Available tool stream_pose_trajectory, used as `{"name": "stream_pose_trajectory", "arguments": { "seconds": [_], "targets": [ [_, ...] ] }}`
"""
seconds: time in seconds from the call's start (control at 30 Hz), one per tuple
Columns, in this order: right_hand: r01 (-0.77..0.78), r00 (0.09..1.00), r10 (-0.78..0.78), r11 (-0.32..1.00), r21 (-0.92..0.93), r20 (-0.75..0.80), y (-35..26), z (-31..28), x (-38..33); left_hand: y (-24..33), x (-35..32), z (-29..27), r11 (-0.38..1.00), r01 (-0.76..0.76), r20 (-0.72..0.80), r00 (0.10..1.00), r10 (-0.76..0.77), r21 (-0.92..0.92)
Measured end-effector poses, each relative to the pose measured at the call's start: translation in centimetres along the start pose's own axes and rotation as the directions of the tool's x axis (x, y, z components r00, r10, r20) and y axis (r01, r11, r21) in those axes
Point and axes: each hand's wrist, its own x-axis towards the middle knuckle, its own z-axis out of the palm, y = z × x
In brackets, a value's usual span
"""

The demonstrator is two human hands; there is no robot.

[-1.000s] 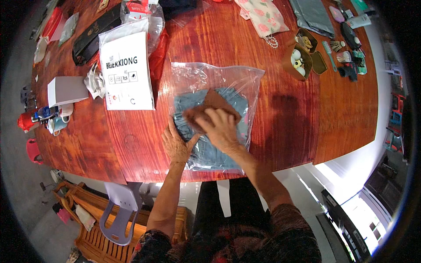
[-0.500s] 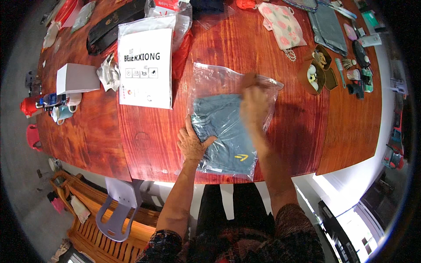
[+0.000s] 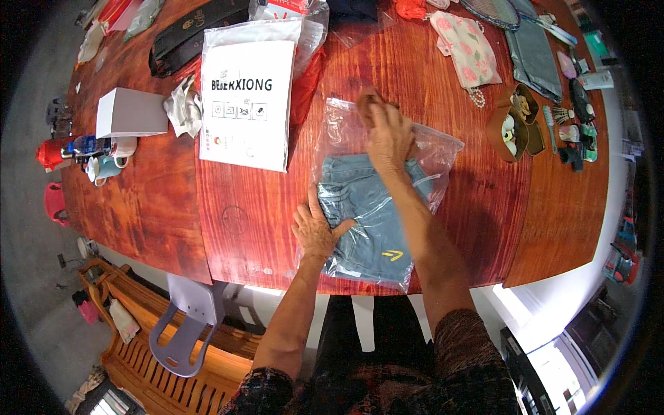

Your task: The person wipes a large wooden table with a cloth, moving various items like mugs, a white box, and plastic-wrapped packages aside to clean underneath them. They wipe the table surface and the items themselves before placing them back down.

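A clear plastic zip bag [image 3: 440, 141] lies flat on the table, with folded blue-grey denim clothing [image 3: 360, 238] inside that bears a yellow mark. My left hand [image 3: 317, 232] rests on the bag's left side, thumb spread over the clothing and fingers apart. Over the upper, unfilled part of the bag is my right hand [image 3: 389, 138]. Its fingers are closed on a small brown object [image 3: 369, 104] near the zip edge; the hand partly hides it and I cannot make out its kind.
White packages in clear bags [image 3: 247, 104] lie to the left, beside a white box [image 3: 131, 114] and mugs [image 3: 104, 168]. A brown divided container [image 3: 510, 131], a floral pouch [image 3: 467, 48] and small items are at the right. A grey chair [image 3: 187, 328] stands below the table's near edge.
My right hand has moved left along the upper part of the bag with the brown object. My left hand stays on the bag. The whole view has shifted slightly.
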Motion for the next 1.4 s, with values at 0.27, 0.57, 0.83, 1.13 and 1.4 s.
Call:
{"name": "stream_pose_trajectory", "arguments": {
  "seconds": [0.27,0.57,0.83,1.13,1.4],
  "targets": [
    [0.283,0.956,-0.285,0.958,0.032,0.075,-2.6,2.6,-0.8,0.2,0.2,0.1,1.0,0.017,0.036,0.999,-0.017,-0.007],
    [0.316,0.948,-0.312,0.944,-0.09,0.058,0.6,-5.6,-4.9,0.3,0.0,0.5,1.0,0.004,-0.017,1.0,-0.003,0.001],
    [0.413,0.909,-0.408,0.91,-0.04,0.088,7.3,-4.4,-8.1,0.4,0.0,-0.1,1.0,-0.021,0.0,1.0,0.021,-0.016],
    [0.093,0.971,-0.128,0.981,-0.171,-0.203,12.6,-6.8,-1.8,0.6,0.0,0.1,1.0,-0.024,0.008,1.0,0.024,0.015],
    [0.302,0.942,-0.303,0.953,0.026,0.146,9.0,-8.1,-13.1,-0.4,0.1,0.7,0.996,-0.086,-0.108,0.99,0.087,0.016]
  ]
}}
